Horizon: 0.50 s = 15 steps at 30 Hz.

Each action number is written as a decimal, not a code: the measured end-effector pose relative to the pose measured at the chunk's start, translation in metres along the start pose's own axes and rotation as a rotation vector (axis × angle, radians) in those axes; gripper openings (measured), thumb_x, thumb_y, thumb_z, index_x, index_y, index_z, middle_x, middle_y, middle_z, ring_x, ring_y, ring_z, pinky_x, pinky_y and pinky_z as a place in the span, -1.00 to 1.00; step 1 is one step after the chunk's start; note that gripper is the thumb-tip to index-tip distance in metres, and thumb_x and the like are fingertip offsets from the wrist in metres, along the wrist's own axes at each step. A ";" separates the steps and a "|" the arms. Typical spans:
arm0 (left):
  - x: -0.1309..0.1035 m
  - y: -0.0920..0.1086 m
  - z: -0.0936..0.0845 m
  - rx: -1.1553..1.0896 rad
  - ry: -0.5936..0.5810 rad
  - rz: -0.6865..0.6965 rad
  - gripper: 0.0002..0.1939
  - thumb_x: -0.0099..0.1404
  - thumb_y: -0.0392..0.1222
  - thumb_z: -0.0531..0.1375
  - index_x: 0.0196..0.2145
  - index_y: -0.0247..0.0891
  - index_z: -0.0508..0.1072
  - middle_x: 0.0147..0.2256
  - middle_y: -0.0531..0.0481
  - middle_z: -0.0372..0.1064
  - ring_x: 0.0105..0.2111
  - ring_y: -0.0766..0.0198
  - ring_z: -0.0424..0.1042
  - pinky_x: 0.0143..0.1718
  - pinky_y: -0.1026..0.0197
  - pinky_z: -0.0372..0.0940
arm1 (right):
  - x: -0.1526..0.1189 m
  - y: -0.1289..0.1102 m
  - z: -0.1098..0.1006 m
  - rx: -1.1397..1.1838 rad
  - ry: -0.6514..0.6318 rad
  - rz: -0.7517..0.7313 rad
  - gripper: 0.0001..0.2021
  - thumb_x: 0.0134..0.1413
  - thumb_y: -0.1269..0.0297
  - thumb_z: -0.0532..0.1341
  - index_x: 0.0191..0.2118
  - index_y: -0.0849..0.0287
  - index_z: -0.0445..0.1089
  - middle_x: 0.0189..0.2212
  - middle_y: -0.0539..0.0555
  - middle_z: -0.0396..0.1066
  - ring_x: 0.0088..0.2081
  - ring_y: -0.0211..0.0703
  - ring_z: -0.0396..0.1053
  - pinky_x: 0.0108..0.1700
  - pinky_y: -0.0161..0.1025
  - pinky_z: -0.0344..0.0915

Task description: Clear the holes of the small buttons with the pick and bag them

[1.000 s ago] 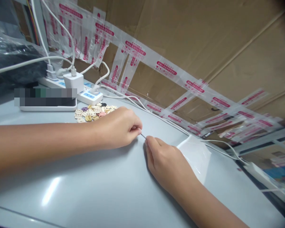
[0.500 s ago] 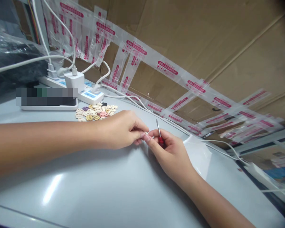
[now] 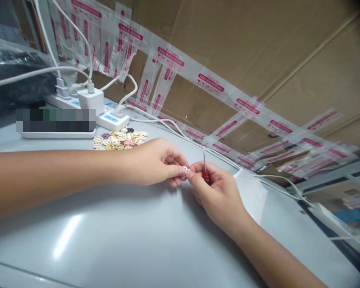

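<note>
Between my two hands, over the middle of the table, is a small cream-white button-like piece [image 3: 186, 170]. My left hand [image 3: 159, 164] pinches its left side between thumb and fingertips. The thumb and index finger of my right hand [image 3: 217, 190] meet it from the other side. A screwdriver [image 3: 207, 176] with a red handle is also in my right hand, its thin metal shaft pointing up; the handle's lower end is hidden in the palm. Beyond my left wrist lies a pile of similar oval pieces [image 3: 120, 139] with slots, mostly cream, some yellow, pink, purple and black.
A white power strip [image 3: 112, 119] with a plugged-in charger [image 3: 91, 99] and cables stands at the back left. A phone-like slab [image 3: 58, 135], partly pixelated, lies before it. White sheet material [image 3: 252, 196] is beyond my right wrist. Taped cardboard [image 3: 195, 96] lines the back.
The screwdriver shaft has turned more upright in my right hand. The fingertips have shifted so that more of the small piece shows. The whole view has drifted slightly.
</note>
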State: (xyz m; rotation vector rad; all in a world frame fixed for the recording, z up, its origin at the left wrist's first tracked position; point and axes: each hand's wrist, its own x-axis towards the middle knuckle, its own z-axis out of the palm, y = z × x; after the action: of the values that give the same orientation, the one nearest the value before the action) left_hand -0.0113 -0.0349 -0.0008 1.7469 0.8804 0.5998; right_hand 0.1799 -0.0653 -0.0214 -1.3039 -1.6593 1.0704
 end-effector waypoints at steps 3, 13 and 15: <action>0.000 -0.001 0.002 -0.051 0.001 0.005 -0.86 0.32 -0.24 0.17 -0.25 -0.31 0.52 -0.47 0.04 0.51 -0.39 0.32 0.52 -0.27 0.29 0.40 | -0.001 0.000 0.001 -0.001 0.037 0.006 -0.75 0.11 0.12 0.28 -0.42 0.16 0.30 -0.67 -0.18 0.04 -0.67 -0.42 -0.07 -0.63 -0.38 -0.12; 0.004 -0.002 -0.006 -0.080 0.092 -0.051 -0.89 0.32 -0.21 0.17 -0.28 -0.30 0.44 -0.36 0.05 0.48 -0.41 0.34 0.47 -0.29 0.26 0.37 | 0.004 0.005 -0.003 0.003 0.078 0.038 -0.76 0.13 0.11 0.26 -0.40 0.12 0.27 -0.69 -0.20 -0.01 -0.66 -0.41 -0.10 -0.62 -0.38 -0.12; 0.004 -0.002 -0.008 -0.034 0.123 -0.066 -0.86 0.34 -0.16 0.15 -0.29 -0.28 0.41 -0.39 0.09 0.45 -0.46 0.37 0.42 -0.34 0.27 0.34 | 0.005 0.006 -0.004 0.022 0.074 0.055 -0.75 0.14 0.09 0.26 -0.39 0.12 0.26 -0.68 -0.20 -0.02 -0.66 -0.41 -0.12 -0.62 -0.38 -0.14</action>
State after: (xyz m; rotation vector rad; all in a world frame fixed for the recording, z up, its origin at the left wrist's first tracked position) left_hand -0.0159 -0.0267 -0.0003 1.6575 1.0043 0.6803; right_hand 0.1842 -0.0587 -0.0252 -1.3659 -1.5613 1.0571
